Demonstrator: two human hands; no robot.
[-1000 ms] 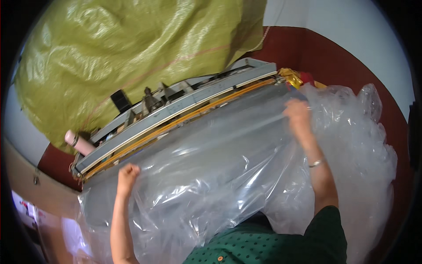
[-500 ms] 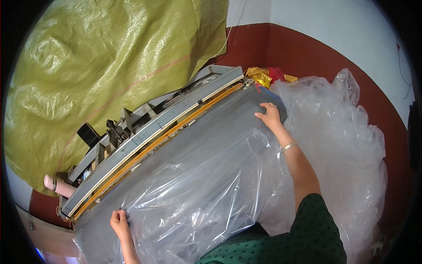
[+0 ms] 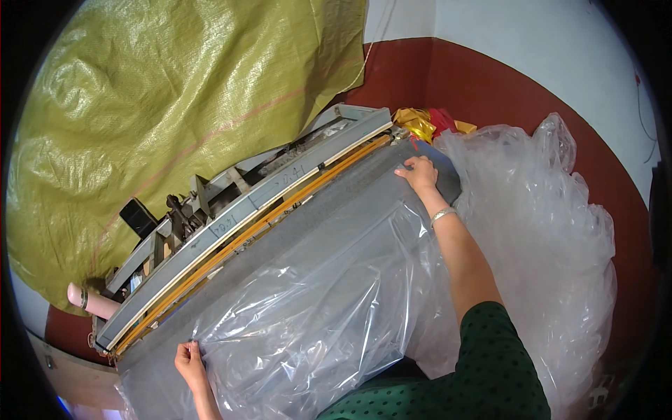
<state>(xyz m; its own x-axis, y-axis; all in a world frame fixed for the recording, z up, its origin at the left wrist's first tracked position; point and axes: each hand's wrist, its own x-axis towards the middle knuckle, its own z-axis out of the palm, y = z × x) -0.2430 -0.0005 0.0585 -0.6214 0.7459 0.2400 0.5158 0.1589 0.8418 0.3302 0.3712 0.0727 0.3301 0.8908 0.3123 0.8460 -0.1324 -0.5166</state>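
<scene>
While fingertip contact under my right hand (image 3: pixel 420 173) stays unclear, grip impossible to tell, my left (image 3: pixel 190 362) pinches glossy, crinkled clear film (image 3: pixel 308 308) draped across the grey tabletop (image 3: pixel 350 186).

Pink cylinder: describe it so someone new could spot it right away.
Find the big yellow-green sheet across the upper left, then the long grey frame below it. At that frame's lower left end is the pink cylinder, its round pink body and dark band setting it apart from the straight grey frame.
</scene>
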